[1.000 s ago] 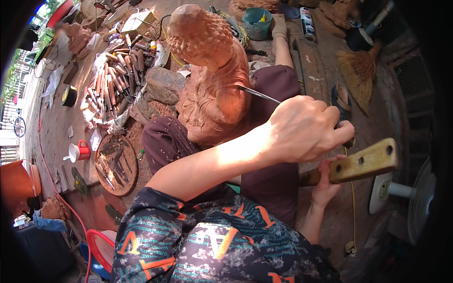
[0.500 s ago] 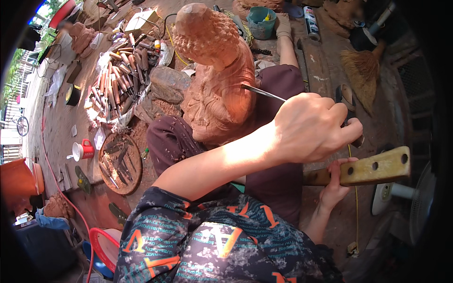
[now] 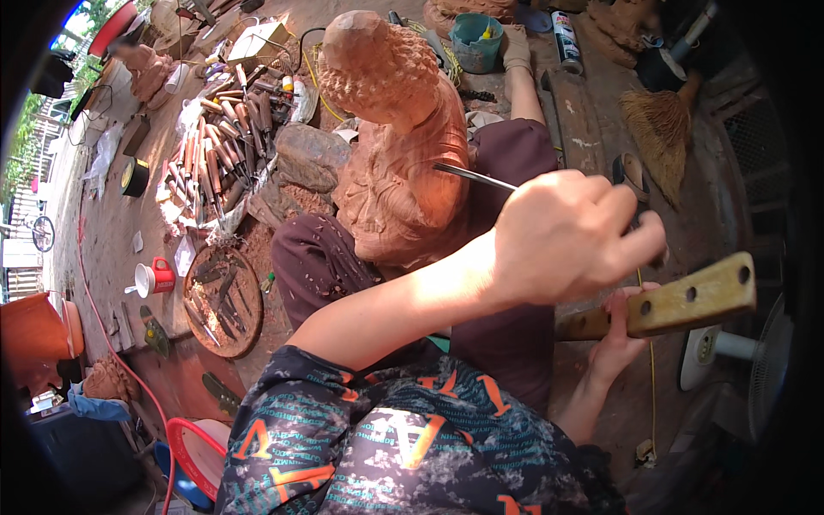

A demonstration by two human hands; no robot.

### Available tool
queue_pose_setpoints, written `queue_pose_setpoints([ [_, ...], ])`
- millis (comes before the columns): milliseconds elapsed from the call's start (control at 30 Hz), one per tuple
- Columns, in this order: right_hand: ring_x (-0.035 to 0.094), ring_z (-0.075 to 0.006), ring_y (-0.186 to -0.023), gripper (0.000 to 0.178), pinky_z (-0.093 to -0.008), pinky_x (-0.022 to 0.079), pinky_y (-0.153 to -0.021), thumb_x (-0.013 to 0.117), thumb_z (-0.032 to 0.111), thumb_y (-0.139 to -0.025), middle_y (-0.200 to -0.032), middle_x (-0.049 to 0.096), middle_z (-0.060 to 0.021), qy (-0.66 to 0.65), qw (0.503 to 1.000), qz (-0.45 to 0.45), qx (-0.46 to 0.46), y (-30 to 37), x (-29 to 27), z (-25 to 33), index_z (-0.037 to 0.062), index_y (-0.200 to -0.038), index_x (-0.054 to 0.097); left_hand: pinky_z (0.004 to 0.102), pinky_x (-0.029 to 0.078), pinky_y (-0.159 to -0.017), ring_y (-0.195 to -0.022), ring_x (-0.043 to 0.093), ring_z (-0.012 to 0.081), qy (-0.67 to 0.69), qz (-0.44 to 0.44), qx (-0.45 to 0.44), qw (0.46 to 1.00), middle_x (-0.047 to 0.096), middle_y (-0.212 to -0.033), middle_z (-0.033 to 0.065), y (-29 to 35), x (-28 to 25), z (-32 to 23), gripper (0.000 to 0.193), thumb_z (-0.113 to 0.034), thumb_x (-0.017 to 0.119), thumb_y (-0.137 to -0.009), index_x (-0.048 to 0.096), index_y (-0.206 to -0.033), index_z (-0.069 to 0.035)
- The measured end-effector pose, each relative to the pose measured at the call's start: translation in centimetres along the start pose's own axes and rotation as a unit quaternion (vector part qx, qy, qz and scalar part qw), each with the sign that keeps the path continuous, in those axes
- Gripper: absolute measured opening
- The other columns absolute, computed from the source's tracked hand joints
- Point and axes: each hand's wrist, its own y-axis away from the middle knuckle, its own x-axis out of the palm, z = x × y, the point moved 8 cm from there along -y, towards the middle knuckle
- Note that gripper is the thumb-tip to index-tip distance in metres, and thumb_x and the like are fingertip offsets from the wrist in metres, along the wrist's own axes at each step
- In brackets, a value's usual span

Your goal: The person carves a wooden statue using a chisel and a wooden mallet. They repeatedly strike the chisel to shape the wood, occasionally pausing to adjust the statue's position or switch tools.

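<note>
A reddish-brown carved wooden figure (image 3: 390, 189) with a knobbly head and draped body stands between my legs. My left hand (image 3: 571, 236) reaches across in front of me, closed round the dark handle of a chisel (image 3: 476, 176). The chisel's thin metal blade slants left, its tip at the figure's chest folds. Most of the handle is hidden by my fingers. At the lower right, my right hand (image 3: 616, 335) grips a flat, paddle-like wooden mallet (image 3: 704, 294) with dark round spots. The mallet is apart from the chisel, below its handle.
Many wooden-handled carving tools (image 3: 215, 154) lie heaped at the left. Nearer are a round board (image 3: 249, 292) with dark blades and chips, and a red mug (image 3: 161, 276). A teal bucket (image 3: 475, 43), spray can (image 3: 566, 43), broom (image 3: 659, 129) and fan (image 3: 768, 369) surround the right side.
The chisel's tip has shifted slightly down and left on the figure. The mallet has come slightly up and right with my right hand. Both hands keep their hold.
</note>
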Motion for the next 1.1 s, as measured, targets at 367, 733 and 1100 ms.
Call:
queue_pose_setpoints([
  [367,0.051,-0.0127,-0.079,0.039,-0.0276,0.043,-0.074,0.06,-0.003,-0.088,-0.091,0.055,-0.006,-0.022,0.999,-0.005,-0.026,-0.2,0.5,1.7,-0.0015,-0.122,0.041,0.029,0.037,-0.041,-0.049,0.049,0.0143,0.048,0.015,0.007,0.999,0.04,-0.06,-0.0005,0.2,0.2,-0.3,0.019,-0.026,0.064,-0.065,0.06,-0.081,-0.015],
  [733,0.054,-0.0139,-0.085,0.034,-0.0285,0.046,-0.078,0.064,-0.003,-0.085,-0.093,0.057,-0.0071,0.121,0.989,0.027,-0.077,-0.3,-0.1,1.7,-0.0014,-0.116,0.05,0.0312,0.039,-0.04,-0.048,0.052,0.0162,0.045,-0.055,-0.039,0.997,0.042,-0.057,-0.0002,-0.6,0.0,0.7,0.015,-0.018,0.067,-0.062,0.056,-0.071,-0.014],
  [1100,0.049,-0.0131,-0.078,0.041,-0.0264,0.041,-0.072,0.062,-0.003,-0.087,-0.088,0.053,-0.006,0.035,0.997,-0.016,-0.074,-0.3,1.2,3.2,-0.0016,-0.122,0.042,0.0297,0.039,-0.039,-0.046,0.051,0.0156,0.042,-0.092,-0.038,0.994,0.039,-0.056,0.0002,-0.9,-1.5,0.9,0.016,-0.017,0.068,-0.059,0.054,-0.068,-0.013],
])
